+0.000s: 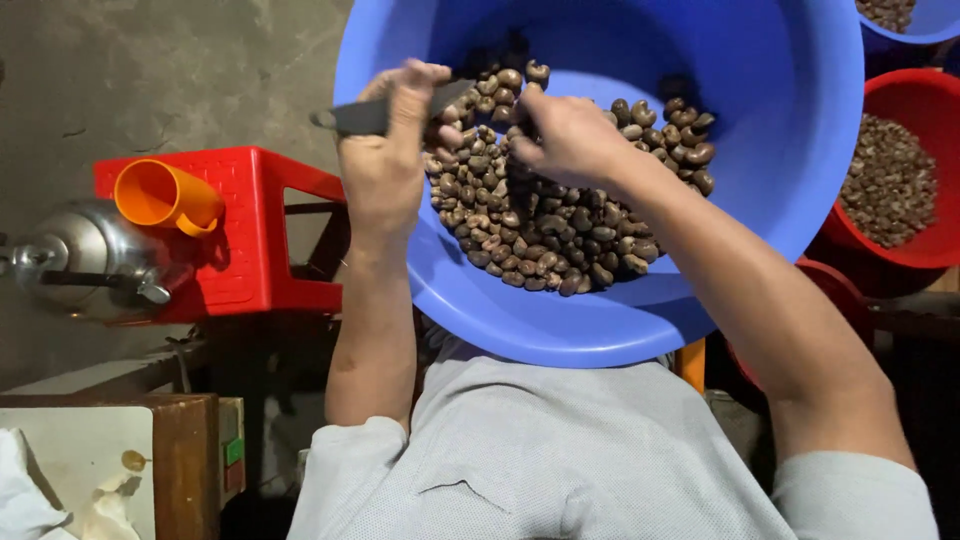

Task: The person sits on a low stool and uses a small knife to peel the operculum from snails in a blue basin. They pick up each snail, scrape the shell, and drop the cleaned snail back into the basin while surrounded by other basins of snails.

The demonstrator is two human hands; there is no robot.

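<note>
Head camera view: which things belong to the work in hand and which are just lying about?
In use: big blue plastic basin, dark brown nuts, grey-handled knife, left hand, right hand.
Lying about: red plastic stool, orange plastic cup, metal kettle, red basin.

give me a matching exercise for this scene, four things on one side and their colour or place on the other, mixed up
Things:
1. basin with the nuts
2. stool
3. cup
4. knife

Colour or place:
a. orange, lying on the stool
b. in the left hand
c. blue
d. red, left of the basin

Pairs: 1-c, 2-d, 3-a, 4-b
</note>
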